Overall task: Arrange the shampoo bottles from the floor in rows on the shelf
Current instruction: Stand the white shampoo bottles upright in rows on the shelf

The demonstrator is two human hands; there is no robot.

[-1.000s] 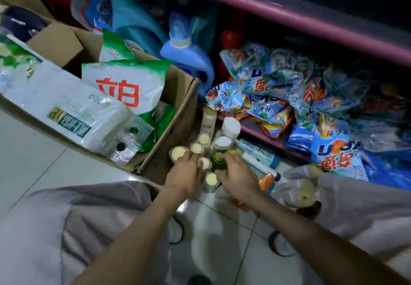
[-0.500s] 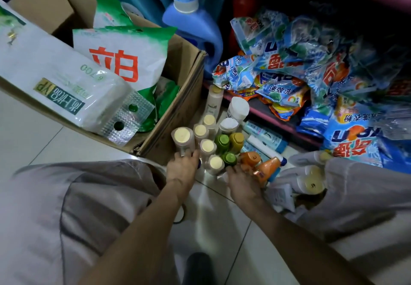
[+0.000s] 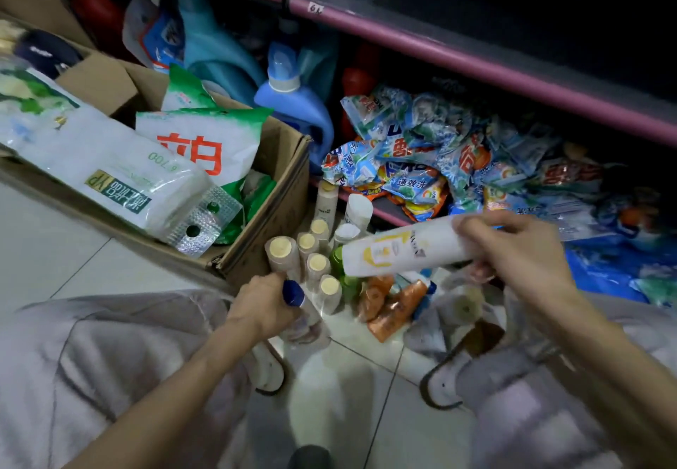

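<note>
Head view, steeply down, perhaps crouched.

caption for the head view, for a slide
Right hand lifts a white bottle; left hand grips a blue-capped bottle.
</note>
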